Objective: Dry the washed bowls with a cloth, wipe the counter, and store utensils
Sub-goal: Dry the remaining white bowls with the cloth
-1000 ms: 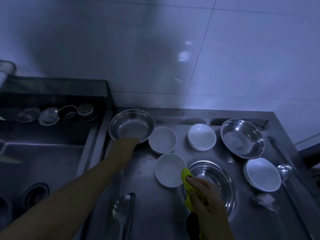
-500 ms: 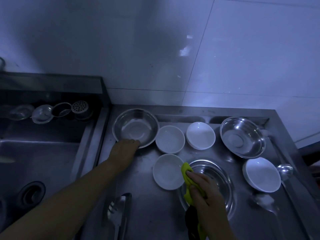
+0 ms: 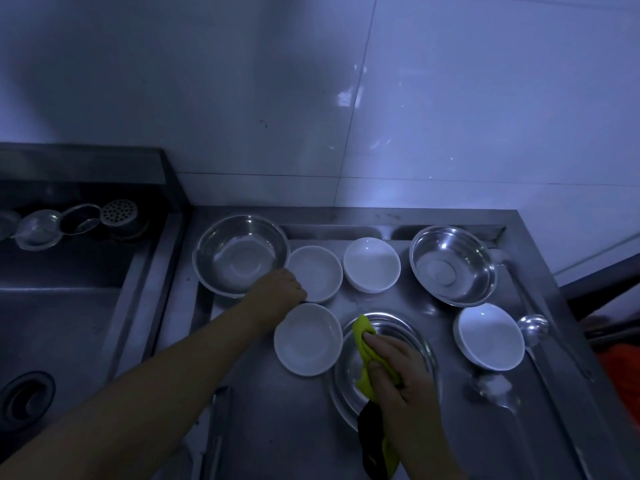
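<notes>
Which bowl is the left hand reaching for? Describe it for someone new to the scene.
On the steel counter right of the sink, find the big steel bowl at back left. The white bowl right beside it, under the left hand, is the one.

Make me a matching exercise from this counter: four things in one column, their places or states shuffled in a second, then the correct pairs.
Things:
1. yellow-green cloth
2. left hand
3. ladle
4. perforated strainer

Places or states:
A. on the ledge behind the sink
B. held in the right hand over the nearest steel bowl
C. at the rim of the far-left steel bowl
D. lying right of the white bowl on the right

Pairs: 1-B, 2-C, 3-D, 4-A
</notes>
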Available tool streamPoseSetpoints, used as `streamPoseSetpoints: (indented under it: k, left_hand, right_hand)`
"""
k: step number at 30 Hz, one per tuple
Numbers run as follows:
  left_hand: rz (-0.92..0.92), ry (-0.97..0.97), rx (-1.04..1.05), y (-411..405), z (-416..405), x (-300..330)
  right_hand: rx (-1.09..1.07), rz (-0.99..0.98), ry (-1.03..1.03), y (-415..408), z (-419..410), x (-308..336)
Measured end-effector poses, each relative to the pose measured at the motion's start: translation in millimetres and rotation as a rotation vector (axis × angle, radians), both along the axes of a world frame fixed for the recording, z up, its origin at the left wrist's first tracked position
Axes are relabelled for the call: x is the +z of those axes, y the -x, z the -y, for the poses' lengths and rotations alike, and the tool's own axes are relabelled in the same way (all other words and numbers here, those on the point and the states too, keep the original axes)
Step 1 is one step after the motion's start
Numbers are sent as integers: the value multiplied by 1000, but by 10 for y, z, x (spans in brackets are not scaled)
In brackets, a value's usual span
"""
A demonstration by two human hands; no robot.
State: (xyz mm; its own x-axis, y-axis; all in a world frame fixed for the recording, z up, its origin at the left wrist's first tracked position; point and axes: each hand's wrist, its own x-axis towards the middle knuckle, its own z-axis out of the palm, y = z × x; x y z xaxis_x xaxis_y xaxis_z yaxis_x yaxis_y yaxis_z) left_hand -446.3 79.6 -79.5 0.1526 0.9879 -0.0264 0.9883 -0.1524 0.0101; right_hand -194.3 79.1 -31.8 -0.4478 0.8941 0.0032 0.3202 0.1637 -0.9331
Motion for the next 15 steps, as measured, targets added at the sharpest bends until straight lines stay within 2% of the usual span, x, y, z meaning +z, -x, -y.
streamPoseSetpoints:
  k: [6, 12, 15]
  left_hand:
    - [134, -50, 111, -106, 17, 118]
    - [306, -157, 181, -181, 126, 245]
    - [338, -199, 149, -252, 269, 401]
  right_hand:
    - [-17, -22, 46, -108, -34, 29]
    - [-6, -6, -21, -98, 14, 100]
    - [19, -20, -112, -63, 22, 222]
